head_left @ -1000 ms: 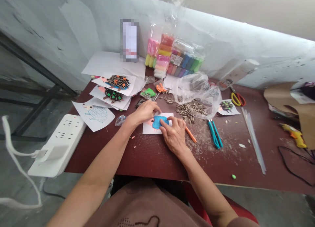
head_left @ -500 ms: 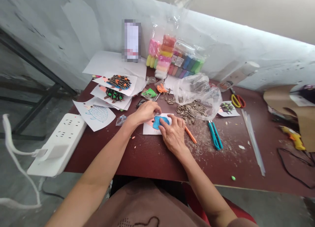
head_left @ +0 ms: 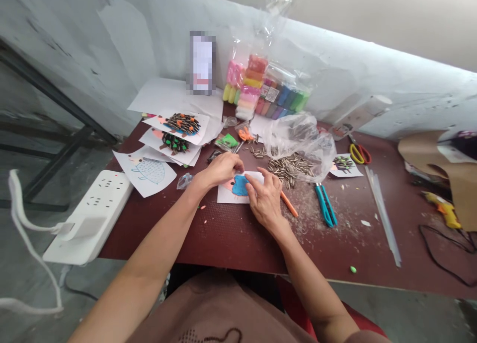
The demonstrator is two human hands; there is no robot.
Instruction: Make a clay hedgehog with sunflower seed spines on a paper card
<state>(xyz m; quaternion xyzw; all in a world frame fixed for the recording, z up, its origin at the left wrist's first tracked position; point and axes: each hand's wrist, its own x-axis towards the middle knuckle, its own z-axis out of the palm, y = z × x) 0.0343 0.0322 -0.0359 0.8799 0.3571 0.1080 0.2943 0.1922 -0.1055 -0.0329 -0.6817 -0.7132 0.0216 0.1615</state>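
Note:
A small white card point(head_left: 223, 197) lies on the dark red table, with a blue clay patch point(head_left: 239, 185) and a pinkish clay head on it. My left hand point(head_left: 222, 169) is at the card's upper edge, fingers curled together; their tips are partly hidden, so what they hold cannot be made out. Over the card's right side is my right hand point(head_left: 266, 198), fingers apart, thumb and forefinger close to the blue clay. Whether they touch it is unclear. Just right of that hand lies an orange stick-shaped tool point(head_left: 289, 204).
Striped sunflower seeds point(head_left: 288, 167) lie behind, partly under a plastic bag point(head_left: 309, 139). Teal-handled cutters point(head_left: 325, 206), scissors point(head_left: 359, 153) and glue sticks point(head_left: 383, 219) are to the right. Hedgehog pictures point(head_left: 182, 123) and a power strip point(head_left: 91, 214) are left. Bagged coloured clay point(head_left: 257, 90) stands at the back.
My right hand has lifted its fingers and shifted slightly right, uncovering more of the blue clay. My left hand stays nearly where it was. The view has shifted slightly.

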